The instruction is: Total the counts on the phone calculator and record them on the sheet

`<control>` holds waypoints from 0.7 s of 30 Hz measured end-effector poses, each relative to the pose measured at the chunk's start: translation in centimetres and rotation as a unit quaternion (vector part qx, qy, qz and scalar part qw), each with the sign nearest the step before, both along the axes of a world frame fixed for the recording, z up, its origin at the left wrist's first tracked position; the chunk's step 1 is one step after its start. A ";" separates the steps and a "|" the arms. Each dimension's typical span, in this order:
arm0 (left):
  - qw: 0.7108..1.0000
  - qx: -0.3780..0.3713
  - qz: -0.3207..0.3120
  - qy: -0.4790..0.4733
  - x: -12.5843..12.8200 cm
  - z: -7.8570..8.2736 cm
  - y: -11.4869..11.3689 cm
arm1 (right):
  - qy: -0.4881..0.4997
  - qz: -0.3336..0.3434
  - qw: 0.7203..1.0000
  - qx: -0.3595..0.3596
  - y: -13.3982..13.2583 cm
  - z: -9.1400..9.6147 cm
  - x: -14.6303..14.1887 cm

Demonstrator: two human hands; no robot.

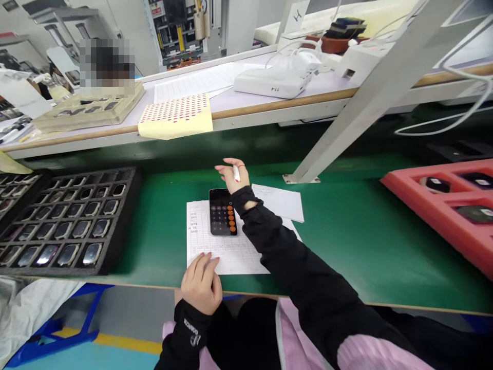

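My left hand (201,282) rests with curled fingers on the near edge of a printed paper form (221,244) on the green bench. A black phone (222,211) showing a calculator lies on the form. My right hand (233,176) hovers just beyond the phone's top edge, with a white pen (236,173) held between its fingers and the other fingers stretched out to the left. A second white sheet (279,201) lies to the right of the phone, partly under my right forearm.
A black tray (73,221) of several small glossy parts sits at the left. A red foam tray (442,205) with dark parts lies at the right. A raised shelf holds a yellow sticker sheet (175,117), a beige tray (87,110) and a white device (277,79). A slanted white post (358,103) crosses behind.
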State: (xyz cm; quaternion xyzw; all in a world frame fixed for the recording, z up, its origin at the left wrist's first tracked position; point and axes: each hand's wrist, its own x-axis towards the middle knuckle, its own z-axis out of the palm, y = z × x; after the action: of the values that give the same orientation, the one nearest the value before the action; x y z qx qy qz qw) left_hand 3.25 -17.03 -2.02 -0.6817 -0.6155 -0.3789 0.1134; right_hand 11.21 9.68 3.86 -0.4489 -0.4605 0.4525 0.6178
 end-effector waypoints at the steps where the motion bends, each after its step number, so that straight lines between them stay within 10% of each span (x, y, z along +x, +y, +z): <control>1: 1.000 0.000 0.001 0.000 0.0 0.0 0.0 | 0.002 -0.001 1.000 0.024 0.3 0.5 -0.2; 5: 1.000 -0.009 -0.002 0.000 0.0 0.1 -0.1 | -0.016 -0.017 0.998 0.064 1.1 1.5 0.2; 10: 1.000 -0.024 0.004 0.005 0.1 0.3 -0.3 | -0.055 -0.048 0.997 0.023 0.4 -1.9 2.6; 21: 1.000 -0.015 -0.002 0.000 0.2 0.4 -0.2 | -0.332 0.077 0.939 0.049 -2.0 -4.3 4.5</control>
State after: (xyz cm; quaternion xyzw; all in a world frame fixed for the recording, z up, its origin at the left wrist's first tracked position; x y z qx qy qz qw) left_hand 3.41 -17.20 -1.63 -0.6847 -0.6196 -0.3699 0.1023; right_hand 15.75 7.65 -0.44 -0.5058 -0.6940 0.3011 0.4146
